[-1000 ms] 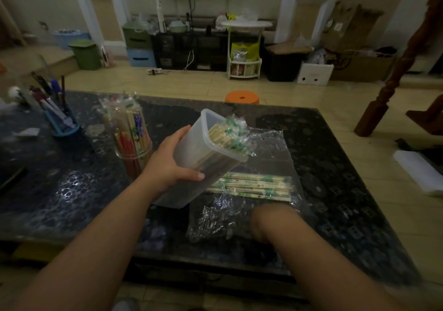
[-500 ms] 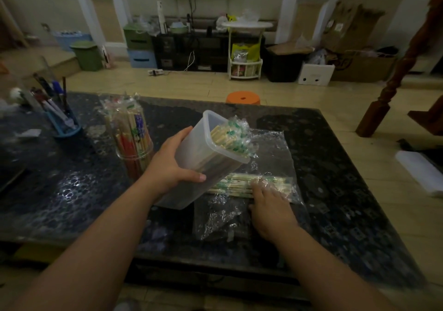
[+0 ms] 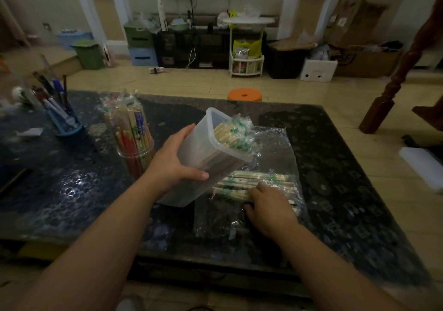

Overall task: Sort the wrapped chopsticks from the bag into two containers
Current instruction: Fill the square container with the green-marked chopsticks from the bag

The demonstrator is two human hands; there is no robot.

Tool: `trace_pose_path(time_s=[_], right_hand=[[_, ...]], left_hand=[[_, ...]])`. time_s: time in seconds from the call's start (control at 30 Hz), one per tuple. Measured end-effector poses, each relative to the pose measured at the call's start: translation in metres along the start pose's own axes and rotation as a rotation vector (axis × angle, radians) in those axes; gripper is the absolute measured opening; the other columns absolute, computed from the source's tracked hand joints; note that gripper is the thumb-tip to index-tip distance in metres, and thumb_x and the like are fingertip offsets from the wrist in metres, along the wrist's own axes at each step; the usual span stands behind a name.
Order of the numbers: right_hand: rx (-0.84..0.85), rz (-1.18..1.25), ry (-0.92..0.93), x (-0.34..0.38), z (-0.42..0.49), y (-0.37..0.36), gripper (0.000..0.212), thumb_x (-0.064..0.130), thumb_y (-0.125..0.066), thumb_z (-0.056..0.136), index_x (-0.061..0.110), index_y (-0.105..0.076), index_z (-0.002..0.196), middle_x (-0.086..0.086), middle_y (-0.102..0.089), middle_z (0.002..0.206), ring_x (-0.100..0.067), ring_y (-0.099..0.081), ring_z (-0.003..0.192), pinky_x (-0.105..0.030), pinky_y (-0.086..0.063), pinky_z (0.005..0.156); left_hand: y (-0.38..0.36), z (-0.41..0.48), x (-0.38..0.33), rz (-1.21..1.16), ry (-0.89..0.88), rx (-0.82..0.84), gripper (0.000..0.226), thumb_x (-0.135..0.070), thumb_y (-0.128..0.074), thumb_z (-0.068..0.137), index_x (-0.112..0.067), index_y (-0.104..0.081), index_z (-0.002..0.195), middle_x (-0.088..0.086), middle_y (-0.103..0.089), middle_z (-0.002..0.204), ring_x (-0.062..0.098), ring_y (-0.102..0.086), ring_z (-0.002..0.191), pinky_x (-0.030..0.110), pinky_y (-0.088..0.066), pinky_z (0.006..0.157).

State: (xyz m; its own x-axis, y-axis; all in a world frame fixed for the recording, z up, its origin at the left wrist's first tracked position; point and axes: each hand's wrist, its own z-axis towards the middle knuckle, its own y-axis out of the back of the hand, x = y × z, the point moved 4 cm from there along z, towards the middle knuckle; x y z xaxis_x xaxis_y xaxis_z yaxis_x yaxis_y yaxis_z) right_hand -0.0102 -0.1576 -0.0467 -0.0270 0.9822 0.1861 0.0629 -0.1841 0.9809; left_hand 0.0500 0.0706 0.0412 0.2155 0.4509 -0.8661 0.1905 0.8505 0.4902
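My left hand point(image 3: 172, 164) grips a translucent rectangular container point(image 3: 206, 157), tilted with its mouth up and to the right. Green-printed wrapped chopsticks point(image 3: 232, 135) stick out of it. Under it, a clear plastic bag point(image 3: 275, 147) lies flat on the dark table point(image 3: 335, 190). Several more green-printed wrapped chopsticks point(image 3: 263, 179) lie sideways inside the bag. My right hand point(image 3: 271, 207) reaches into the bag, its fingers curled over the near chopsticks; the fingertips are hidden. A round clear container point(image 3: 134, 138) of red and blue wrapped chopsticks stands upright to the left.
A blue pen holder point(image 3: 64, 121) full of pens stands at the table's far left, with a scrap of paper point(image 3: 30, 132) beside it. An orange stool point(image 3: 244, 94) sits just past the far edge. A wooden post point(image 3: 393, 90) rises on the right.
My right hand has moved forward into the bag, from its near end up to the chopsticks, and its fingers have curled onto them. The left hand and its container have hardly moved.
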Motion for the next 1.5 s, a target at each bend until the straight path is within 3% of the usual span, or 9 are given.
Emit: trace_pose_path(time_s=[0.17,0.37,0.53,0.67,0.83,1.1,1.33,1.5], right_hand=[[0.023,-0.007,0.022,0.002,0.000,-0.006,0.040,0.036,-0.046,0.099,0.024,-0.049,0.137,-0.002,-0.053,0.129,-0.026,-0.049,0.119,-0.038,-0.040,0.099],[0.037,-0.014,-0.013,0.001,0.003,-0.008,0.039,0.033,-0.048,0.097,0.025,-0.053,0.135,-0.005,-0.054,0.127,-0.029,-0.053,0.114,-0.039,-0.044,0.098],[0.016,0.013,0.002,0.002,0.002,-0.011,0.042,0.032,-0.048,0.096,0.026,-0.050,0.137,-0.001,-0.046,0.146,-0.028,-0.046,0.127,-0.040,-0.038,0.107],[-0.009,-0.021,0.025,0.004,0.003,-0.007,0.043,0.032,-0.048,0.097,0.027,-0.047,0.139,0.000,-0.050,0.142,-0.025,-0.044,0.129,-0.041,-0.035,0.108],[0.074,-0.018,0.012,0.006,0.000,-0.011,0.051,0.034,-0.042,0.098,0.026,-0.038,0.147,-0.004,-0.042,0.148,-0.030,-0.040,0.131,-0.043,-0.035,0.109],[0.078,-0.010,-0.068,0.003,0.002,-0.010,0.047,0.043,-0.044,0.094,0.022,-0.050,0.136,-0.004,-0.053,0.132,-0.028,-0.052,0.118,-0.044,-0.039,0.104],[0.084,-0.007,-0.082,0.000,0.007,-0.011,0.056,0.050,-0.045,0.092,0.023,-0.041,0.141,-0.002,-0.053,0.135,-0.027,-0.055,0.118,-0.044,-0.041,0.101],[0.045,0.018,-0.051,0.000,0.007,-0.007,0.052,0.049,-0.049,0.091,0.025,-0.043,0.137,0.000,-0.056,0.129,-0.026,-0.057,0.112,-0.044,-0.044,0.098]], left_hand=[[0.000,0.000,0.000,0.011,0.002,-0.003,0.125,-0.053,-0.087,0.039,-0.046,-0.031,0.151,-0.013,-0.036,0.151,0.015,-0.039,0.136,0.053,-0.038,0.111],[0.000,-0.001,-0.001,0.004,-0.005,-0.005,0.127,-0.053,-0.087,0.038,-0.043,-0.031,0.151,-0.012,-0.037,0.151,0.016,-0.039,0.136,0.054,-0.038,0.111],[0.000,0.000,-0.001,0.005,-0.006,-0.004,0.127,-0.053,-0.086,0.037,-0.042,-0.031,0.152,-0.011,-0.037,0.151,0.017,-0.040,0.136,0.054,-0.038,0.111],[0.000,0.001,0.000,0.002,0.002,-0.009,0.126,-0.052,-0.087,0.038,-0.044,-0.031,0.151,-0.012,-0.037,0.151,0.017,-0.040,0.135,0.054,-0.038,0.110],[0.000,0.002,0.004,0.015,-0.003,-0.011,0.123,-0.052,-0.089,0.041,-0.047,-0.031,0.150,-0.013,-0.037,0.151,0.017,-0.040,0.135,0.056,-0.039,0.110],[0.000,0.003,0.004,0.020,-0.006,-0.010,0.122,-0.053,-0.088,0.042,-0.047,-0.031,0.150,-0.013,-0.037,0.151,0.016,-0.040,0.135,0.056,-0.039,0.109],[0.000,0.003,0.005,0.028,-0.005,-0.010,0.123,-0.053,-0.088,0.041,-0.048,-0.031,0.150,-0.013,-0.035,0.151,0.016,-0.040,0.135,0.055,-0.038,0.110],[0.001,0.003,0.006,0.012,0.003,-0.007,0.122,-0.052,-0.087,0.042,-0.049,-0.031,0.149,-0.013,-0.035,0.151,0.016,-0.039,0.135,0.054,-0.039,0.109]])
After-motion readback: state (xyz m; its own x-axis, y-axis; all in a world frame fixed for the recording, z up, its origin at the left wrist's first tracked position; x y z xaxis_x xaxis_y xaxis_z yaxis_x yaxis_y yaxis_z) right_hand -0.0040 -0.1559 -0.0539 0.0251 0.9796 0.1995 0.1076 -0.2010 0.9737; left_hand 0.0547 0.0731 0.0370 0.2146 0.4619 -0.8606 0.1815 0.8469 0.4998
